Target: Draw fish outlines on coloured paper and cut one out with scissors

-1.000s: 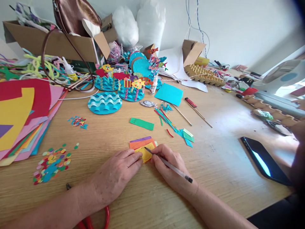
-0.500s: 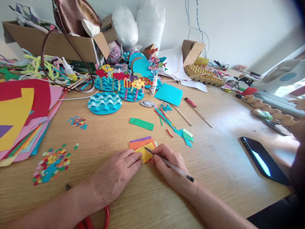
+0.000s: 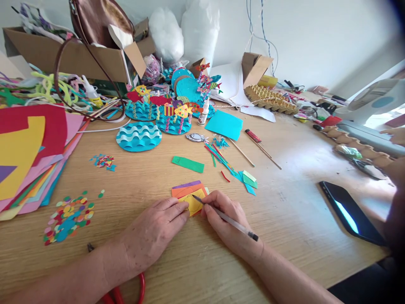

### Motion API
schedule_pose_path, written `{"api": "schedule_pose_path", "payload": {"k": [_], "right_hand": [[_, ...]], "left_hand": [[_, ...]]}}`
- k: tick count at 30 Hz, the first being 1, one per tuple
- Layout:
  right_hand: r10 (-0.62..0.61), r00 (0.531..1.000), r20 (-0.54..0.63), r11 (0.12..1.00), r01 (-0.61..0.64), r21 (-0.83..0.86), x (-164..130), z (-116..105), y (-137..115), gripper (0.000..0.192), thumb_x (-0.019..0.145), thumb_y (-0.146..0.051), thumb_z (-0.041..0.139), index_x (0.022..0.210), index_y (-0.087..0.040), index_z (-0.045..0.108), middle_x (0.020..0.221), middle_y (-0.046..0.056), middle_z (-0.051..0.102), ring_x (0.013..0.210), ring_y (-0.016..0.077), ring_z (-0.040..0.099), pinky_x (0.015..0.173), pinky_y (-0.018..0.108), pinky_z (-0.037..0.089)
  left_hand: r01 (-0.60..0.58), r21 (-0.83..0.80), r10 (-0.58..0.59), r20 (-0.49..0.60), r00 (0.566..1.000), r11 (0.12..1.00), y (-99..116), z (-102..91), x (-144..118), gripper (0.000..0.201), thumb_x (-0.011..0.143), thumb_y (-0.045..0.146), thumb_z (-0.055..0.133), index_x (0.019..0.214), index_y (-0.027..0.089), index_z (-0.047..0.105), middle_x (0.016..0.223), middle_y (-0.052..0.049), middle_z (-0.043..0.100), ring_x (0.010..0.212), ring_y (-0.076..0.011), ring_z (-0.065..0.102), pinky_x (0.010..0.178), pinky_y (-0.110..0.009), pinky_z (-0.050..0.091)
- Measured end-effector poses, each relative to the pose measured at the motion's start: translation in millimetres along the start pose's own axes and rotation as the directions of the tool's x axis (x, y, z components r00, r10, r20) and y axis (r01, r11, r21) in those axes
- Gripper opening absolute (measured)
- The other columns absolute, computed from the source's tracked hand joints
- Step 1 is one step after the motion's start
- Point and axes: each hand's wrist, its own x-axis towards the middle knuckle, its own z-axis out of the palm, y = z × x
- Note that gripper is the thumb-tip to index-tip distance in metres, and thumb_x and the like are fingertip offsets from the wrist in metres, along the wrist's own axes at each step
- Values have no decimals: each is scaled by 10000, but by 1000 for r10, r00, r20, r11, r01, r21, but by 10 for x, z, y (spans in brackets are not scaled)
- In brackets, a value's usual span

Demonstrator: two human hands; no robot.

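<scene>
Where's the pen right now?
In the head view, the pen is in the right hand, just right of the lower middle, with its tip at the yellow paper under the left hand's fingertips.

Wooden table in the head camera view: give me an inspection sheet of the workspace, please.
Surface: table wood-grained, glare toward the right.
Things in use: yellow paper with drawn lines, overlapping orange paper; pen with its tip at the yellow paper.
Clutter: paper dots, paper strips, phone; red-handled tool partly hidden by the left forearm.
Left hand: rests on the yellow paper.
Right hand: holds the pen.
Cables: wires hang before the wall.
Surroundings: cardboard box and brown bag behind; another person's hand at right.
</scene>
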Motion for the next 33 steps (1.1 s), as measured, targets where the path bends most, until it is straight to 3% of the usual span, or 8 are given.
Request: {"api": "schedule_pose_path", "payload": {"k": [33], "right_hand": [[-13,1000,-2,999,13,-37,-16,-6,-15,72,779,-168,430,766,-221,477,573,-37,576,496,121,526,507,219,380]], "left_hand": [[12,-10,-12,28,1000,1000,-7,7,-8,339,905,40,335,1121,149,572,1120,-52,622,1023,-184,539,895,-295,467]]}}
